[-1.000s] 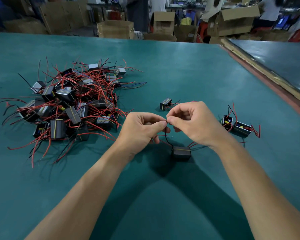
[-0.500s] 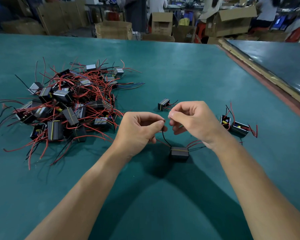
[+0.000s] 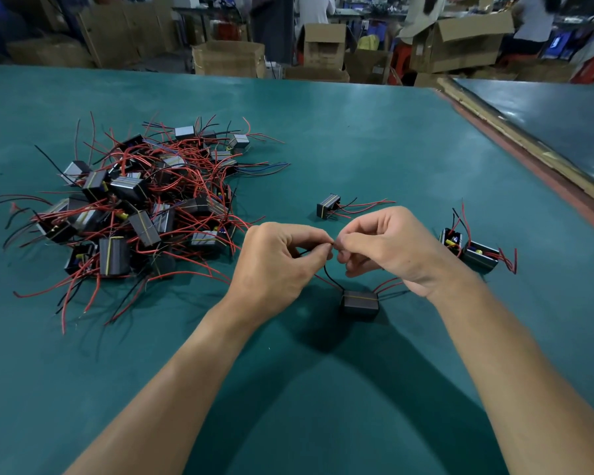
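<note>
A small black box module (image 3: 360, 302) with a thin yellow band lies on the green table (image 3: 357, 138) just below my hands. A black wire (image 3: 330, 275) rises from it to my fingertips. My left hand (image 3: 278, 265) pinches that wire between thumb and forefinger. My right hand (image 3: 388, 248) pinches the wire's end, fingertips meeting the left hand's. Red wires (image 3: 386, 284) leave the module's right side and pass under my right hand.
A large heap of the same black modules with tangled red and black wires (image 3: 144, 207) lies at the left. One single module (image 3: 328, 206) sits beyond my hands, two more (image 3: 474, 252) at the right. Cardboard boxes (image 3: 460, 39) and people stand past the table's far edge.
My fingertips parted slightly half a second ago and now meet again on the wire's end. The module has stayed in place on the table.
</note>
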Tool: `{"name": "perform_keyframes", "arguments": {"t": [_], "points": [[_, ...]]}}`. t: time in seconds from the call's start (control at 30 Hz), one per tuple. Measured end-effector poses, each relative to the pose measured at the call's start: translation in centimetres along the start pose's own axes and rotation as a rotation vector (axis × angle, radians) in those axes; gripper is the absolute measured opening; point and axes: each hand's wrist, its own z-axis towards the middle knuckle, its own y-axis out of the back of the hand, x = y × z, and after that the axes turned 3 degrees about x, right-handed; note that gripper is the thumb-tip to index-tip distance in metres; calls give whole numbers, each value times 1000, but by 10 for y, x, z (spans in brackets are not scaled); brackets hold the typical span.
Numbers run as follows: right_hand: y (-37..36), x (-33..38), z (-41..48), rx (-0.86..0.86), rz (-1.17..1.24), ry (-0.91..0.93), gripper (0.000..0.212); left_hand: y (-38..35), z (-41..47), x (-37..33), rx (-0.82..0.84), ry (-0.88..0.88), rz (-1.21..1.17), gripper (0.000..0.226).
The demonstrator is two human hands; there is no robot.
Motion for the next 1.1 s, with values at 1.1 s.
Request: {"name": "perform_keyframes", "arguments": {"t": [1.1], "points": [[-6, -5, 3, -54, -315, 157, 24, 3, 4, -6, 5, 266, -377, 10]]}}
